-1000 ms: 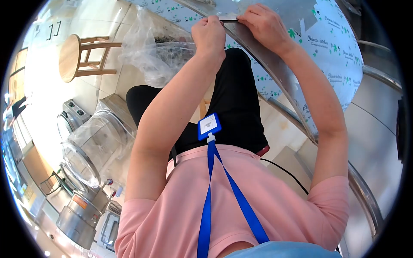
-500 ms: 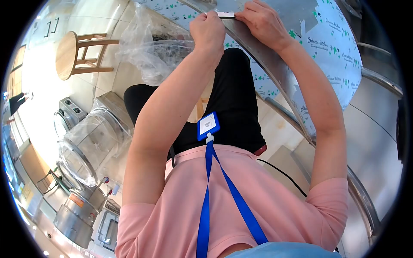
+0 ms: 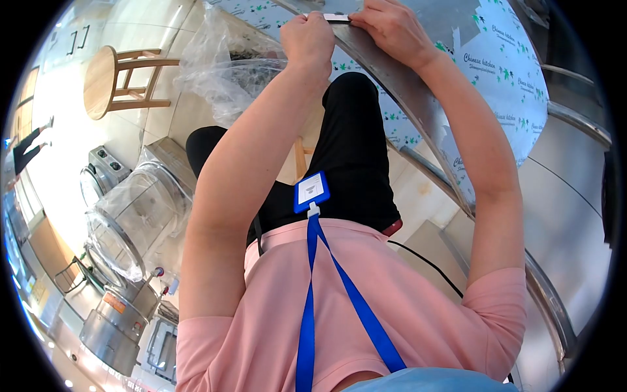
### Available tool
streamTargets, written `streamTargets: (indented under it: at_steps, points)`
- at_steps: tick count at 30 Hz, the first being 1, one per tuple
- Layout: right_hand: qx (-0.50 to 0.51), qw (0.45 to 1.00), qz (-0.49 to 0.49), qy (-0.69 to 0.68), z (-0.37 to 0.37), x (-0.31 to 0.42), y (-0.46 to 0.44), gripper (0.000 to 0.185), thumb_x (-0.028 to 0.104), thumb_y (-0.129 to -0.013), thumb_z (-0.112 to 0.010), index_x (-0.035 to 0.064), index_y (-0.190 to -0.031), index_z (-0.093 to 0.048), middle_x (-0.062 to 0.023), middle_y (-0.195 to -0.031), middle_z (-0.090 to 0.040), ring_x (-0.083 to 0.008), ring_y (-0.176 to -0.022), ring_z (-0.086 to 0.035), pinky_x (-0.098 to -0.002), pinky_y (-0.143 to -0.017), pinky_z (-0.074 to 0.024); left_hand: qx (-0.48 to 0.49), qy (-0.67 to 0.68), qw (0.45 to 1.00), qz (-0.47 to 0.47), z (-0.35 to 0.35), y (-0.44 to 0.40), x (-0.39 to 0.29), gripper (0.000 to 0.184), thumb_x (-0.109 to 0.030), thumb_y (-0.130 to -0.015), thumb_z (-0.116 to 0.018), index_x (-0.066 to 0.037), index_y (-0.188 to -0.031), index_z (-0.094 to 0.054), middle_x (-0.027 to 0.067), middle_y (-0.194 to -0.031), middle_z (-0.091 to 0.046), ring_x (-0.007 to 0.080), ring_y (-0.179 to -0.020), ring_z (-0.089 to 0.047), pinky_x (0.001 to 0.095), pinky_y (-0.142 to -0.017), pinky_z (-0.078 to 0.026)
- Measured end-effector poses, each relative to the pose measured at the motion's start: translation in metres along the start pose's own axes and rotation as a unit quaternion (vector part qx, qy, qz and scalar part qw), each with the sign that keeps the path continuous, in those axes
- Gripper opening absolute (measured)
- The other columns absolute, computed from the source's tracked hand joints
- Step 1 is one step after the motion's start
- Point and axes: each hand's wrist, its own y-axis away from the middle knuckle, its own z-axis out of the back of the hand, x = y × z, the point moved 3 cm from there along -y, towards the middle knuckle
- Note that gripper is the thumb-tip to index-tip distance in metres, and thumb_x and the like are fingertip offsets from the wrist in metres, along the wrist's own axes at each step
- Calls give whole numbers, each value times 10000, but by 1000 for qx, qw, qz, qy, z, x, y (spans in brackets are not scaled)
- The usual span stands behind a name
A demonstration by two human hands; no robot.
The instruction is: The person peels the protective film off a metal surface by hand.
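Both hands are at the top of the view, over the near edge of a metal table (image 3: 405, 85) partly covered with printed film (image 3: 503, 72). A small flat strip (image 3: 336, 17), whitish on top, spans the gap between them. My left hand (image 3: 308, 42) is closed on the strip's left end, its fingers curled. My right hand (image 3: 394, 31) pinches the right end between thumb and fingers. What the strip is cannot be made out.
Clear plastic wrapping (image 3: 222, 72) lies on the floor to the left of the table. Farther left stand a round wooden stool (image 3: 99, 83) and plastic-wrapped metal equipment (image 3: 130, 215). A metal rail (image 3: 548, 294) runs at the right. Another person's legs (image 3: 27, 150) show far left.
The strip between my hands now shows a whitish face where it looked dark a second ago. Both hands have shifted slightly left. The other person's legs at the far left have moved.
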Motion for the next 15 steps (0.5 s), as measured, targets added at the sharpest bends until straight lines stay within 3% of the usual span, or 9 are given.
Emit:
streamTargets:
  at_steps: [2, 5, 8, 11, 15]
  points:
    - [3, 1000, 2, -4, 0, -2, 0, 57, 95, -799, -645, 55, -769, -673, -96, -723, -524, -286, -726, -557, -385, -660, -477, -5, -19, 1000, 0, 0, -1, -1, 89, -80, -818, -599, -5, -778, -571, 19, -687, -502, 129, -647, -448, 307, -581, -364]
    - [6, 1000, 4, -5, 0, -3, 0, 56, 92, -799, -646, 54, -767, -670, -97, -723, -523, -287, -720, -552, -389, -653, -476, -28, -32, 999, -18, -2, -3, 1, 210, -103, -855, -529, 75, -765, -595, 104, -679, -584, 154, -590, -522, 331, -522, -410]
    - [-1, 1000, 1, 24, -5, -6, 5, 56, 103, -789, -665, 49, -782, -677, -104, -754, -556, -289, -740, -568, -390, -656, -481, 6, -66, 998, 1, 2, -2, -1, 137, -95, -872, -535, 23, -833, -592, 73, -734, -578, 137, -641, -534, 304, -545, -428]
    - [-43, 998, 18, 30, -2, -6, 11, 91, 126, -800, -685, 35, -799, -688, -121, -785, -592, -301, -768, -588, -393, -669, -487, 28, 45, 999, 7, 2, -4, 7, 110, -109, -823, -562, -20, -759, -571, 32, -621, -469, 149, -527, -418, 327, -486, -320]
    - [7, 998, -63, 8, 5, -18, 34, 99, 93, -846, -665, 46, -923, -704, -82, -889, -613, -254, -869, -608, -351, -772, -502, 12, 81, 996, -38, 0, -3, 22, 120, -122, -823, -555, -36, -739, -555, 3, -562, -415, 131, -465, -366, 310, -446, -265]
